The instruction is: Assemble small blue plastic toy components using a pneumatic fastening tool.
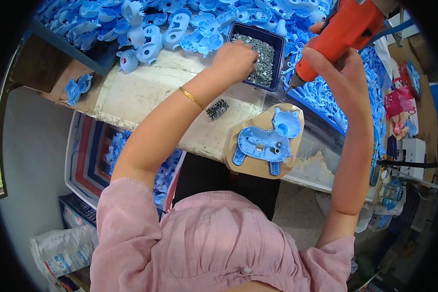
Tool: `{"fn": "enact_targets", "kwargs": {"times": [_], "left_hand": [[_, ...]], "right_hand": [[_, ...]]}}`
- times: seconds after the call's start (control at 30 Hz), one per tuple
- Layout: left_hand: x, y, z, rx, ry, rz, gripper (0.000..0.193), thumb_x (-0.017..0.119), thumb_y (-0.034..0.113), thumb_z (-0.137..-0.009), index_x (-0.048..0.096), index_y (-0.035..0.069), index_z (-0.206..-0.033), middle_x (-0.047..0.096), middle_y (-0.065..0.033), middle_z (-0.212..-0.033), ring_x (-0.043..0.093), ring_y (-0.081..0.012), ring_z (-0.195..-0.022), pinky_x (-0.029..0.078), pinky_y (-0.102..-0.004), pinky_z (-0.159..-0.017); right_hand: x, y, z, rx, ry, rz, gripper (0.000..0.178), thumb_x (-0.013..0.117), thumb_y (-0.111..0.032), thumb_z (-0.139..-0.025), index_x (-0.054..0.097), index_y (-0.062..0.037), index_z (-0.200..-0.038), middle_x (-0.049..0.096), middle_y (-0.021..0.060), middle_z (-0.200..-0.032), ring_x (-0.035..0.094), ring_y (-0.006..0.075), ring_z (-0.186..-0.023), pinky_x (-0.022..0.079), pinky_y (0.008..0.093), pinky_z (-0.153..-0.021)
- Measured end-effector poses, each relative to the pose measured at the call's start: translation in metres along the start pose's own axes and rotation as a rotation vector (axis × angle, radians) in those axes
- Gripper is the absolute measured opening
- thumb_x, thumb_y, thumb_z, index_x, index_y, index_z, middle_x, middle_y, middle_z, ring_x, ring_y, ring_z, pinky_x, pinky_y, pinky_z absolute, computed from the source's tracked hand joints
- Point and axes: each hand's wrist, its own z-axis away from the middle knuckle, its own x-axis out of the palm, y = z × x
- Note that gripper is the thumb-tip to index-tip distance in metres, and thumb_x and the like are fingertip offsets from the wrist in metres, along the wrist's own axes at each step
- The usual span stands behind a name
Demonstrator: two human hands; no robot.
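My left hand (236,61) reaches over the rim of a dark blue bin (279,73) filled with small silvery screws (263,61). Its fingers are curled at the screws, and what they pinch is hidden. In my right hand (343,73) is a red electric screwdriver (343,31), its bit pointing down and to the left beside the bin. Nearer me, a light blue plastic animal half-shell (263,143) lies, hollow side up, on a tan eight-sided fixture block (236,163). A small dark metal part sits inside the shell.
Many light blue shells (151,44) are heaped along the back of the white worktop (136,97). A small dark pile (217,109) lies left of the fixture. At right stands a tray of small blue parts (316,95). Below left is a striped bag (90,160) holding blue parts.
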Motion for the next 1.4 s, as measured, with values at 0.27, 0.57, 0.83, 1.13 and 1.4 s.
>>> {"fn": "enact_targets", "kwargs": {"times": [0.27, 0.57, 0.83, 1.13, 1.4], "left_hand": [[-0.016, 0.024, 0.027, 0.067, 0.207, 0.148, 0.016, 0.075, 0.03, -0.082, 0.075, 0.014, -0.085, 0.069, -0.0029, -0.084, 0.065, -0.0256, -0.091, 0.054, -0.0391, -0.075], [-0.032, 0.073, 0.076, 0.063, 0.185, 0.52, 0.009, 0.077, 0.025, -0.08, 0.073, 0.017, -0.083, 0.065, 0.0031, -0.084, 0.06, -0.0219, -0.086, 0.052, -0.037, -0.073], [-0.026, 0.085, 0.09, -0.048, 0.106, 0.82, 0.013, 0.08, 0.025, -0.08, 0.078, 0.017, -0.089, 0.072, 0.0033, -0.088, 0.062, -0.0205, -0.088, 0.052, -0.0351, -0.077], [-0.029, 0.089, 0.093, -0.113, 0.011, 1.016, 0.015, 0.08, 0.023, -0.082, 0.08, 0.013, -0.094, 0.075, -0.0011, -0.09, 0.063, -0.0215, -0.085, 0.052, -0.0346, -0.076], [-0.022, 0.087, 0.1, -0.091, 0.053, 0.991, 0.016, 0.08, 0.023, -0.083, 0.08, 0.014, -0.096, 0.075, -0.0017, -0.091, 0.062, -0.0218, -0.085, 0.052, -0.035, -0.078]], "right_hand": [[0.018, -0.008, 0.006, -0.041, 0.013, -0.115, 0.042, 0.067, -0.011, -0.09, 0.056, 0.0002, -0.128, 0.068, 0.0083, -0.106, 0.066, 0.0198, -0.104, 0.051, 0.0353, -0.097], [0.051, -0.014, 0.03, -0.01, 0.076, -0.434, 0.042, 0.059, -0.01, -0.086, 0.052, 0.0048, -0.126, 0.061, 0.0074, -0.078, 0.056, 0.014, -0.068, 0.046, 0.0304, -0.064], [0.055, -0.009, 0.042, -0.04, 0.127, -0.513, 0.034, 0.058, -0.009, -0.09, 0.054, 0.0039, -0.121, 0.06, 0.007, -0.073, 0.054, 0.0135, -0.063, 0.045, 0.03, -0.061], [0.054, -0.005, 0.042, -0.066, 0.128, -0.568, 0.032, 0.058, -0.009, -0.09, 0.055, 0.0031, -0.119, 0.06, 0.0073, -0.072, 0.055, 0.0134, -0.061, 0.045, 0.0296, -0.061], [0.055, -0.004, 0.043, -0.061, 0.119, -0.63, 0.031, 0.057, -0.01, -0.09, 0.055, 0.0032, -0.118, 0.059, 0.0072, -0.073, 0.054, 0.0137, -0.062, 0.044, 0.0301, -0.06]]}}
